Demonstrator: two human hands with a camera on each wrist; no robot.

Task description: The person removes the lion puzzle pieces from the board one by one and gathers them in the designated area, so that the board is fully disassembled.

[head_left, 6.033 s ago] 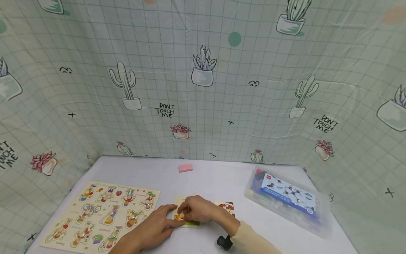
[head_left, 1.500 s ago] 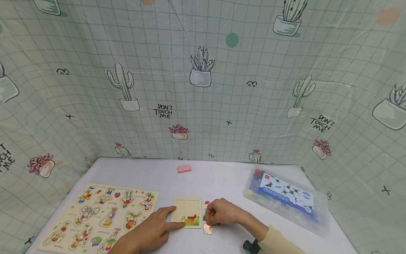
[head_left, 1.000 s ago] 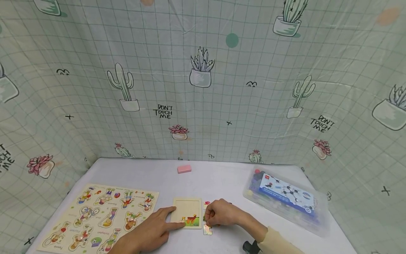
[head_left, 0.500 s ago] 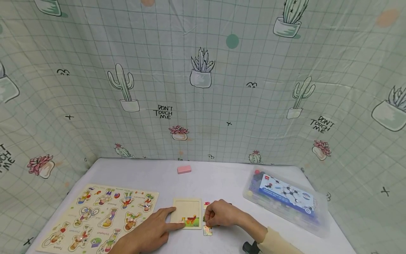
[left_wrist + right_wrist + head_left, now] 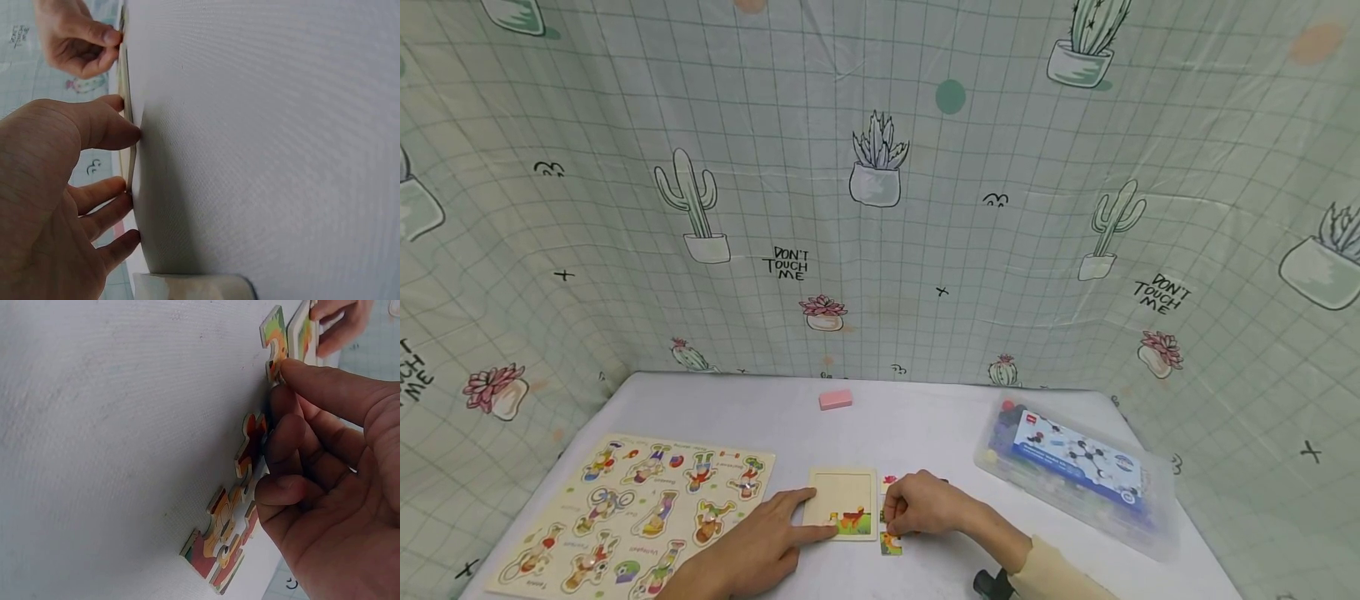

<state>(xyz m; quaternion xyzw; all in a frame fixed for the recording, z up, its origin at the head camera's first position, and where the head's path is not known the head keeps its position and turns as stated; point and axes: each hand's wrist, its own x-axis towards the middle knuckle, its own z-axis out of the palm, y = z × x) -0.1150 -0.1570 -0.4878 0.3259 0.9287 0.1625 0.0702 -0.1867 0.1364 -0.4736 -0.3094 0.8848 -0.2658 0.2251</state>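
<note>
My left hand [image 5: 763, 542] rests with spread fingers at the left and near edges of a small square wooden puzzle tray [image 5: 842, 483]. In the tray's near right corner lie joined pieces showing an orange figure on green grass. Just right of it, my right hand [image 5: 925, 504] pinches a puzzle piece [image 5: 274, 337] with green and orange print between thumb and forefinger, its other fingers curled. Beside those fingers lie a dark red puzzle piece [image 5: 249, 447] and several brown-and-red pieces [image 5: 219, 544], mostly hidden by the hand in the head view.
A large wooden sports puzzle board [image 5: 688, 521] lies at the left. At the back is a pink eraser-like block [image 5: 836, 400]. To the right stands a clear plastic box [image 5: 1075, 467] with a blue label. A black object [image 5: 992, 585] is by the right sleeve.
Since six seconds ago, my right hand has moved from over the tray to the pieces at its right. In the last half second, the pinched piece's glare has gone and its colours show.
</note>
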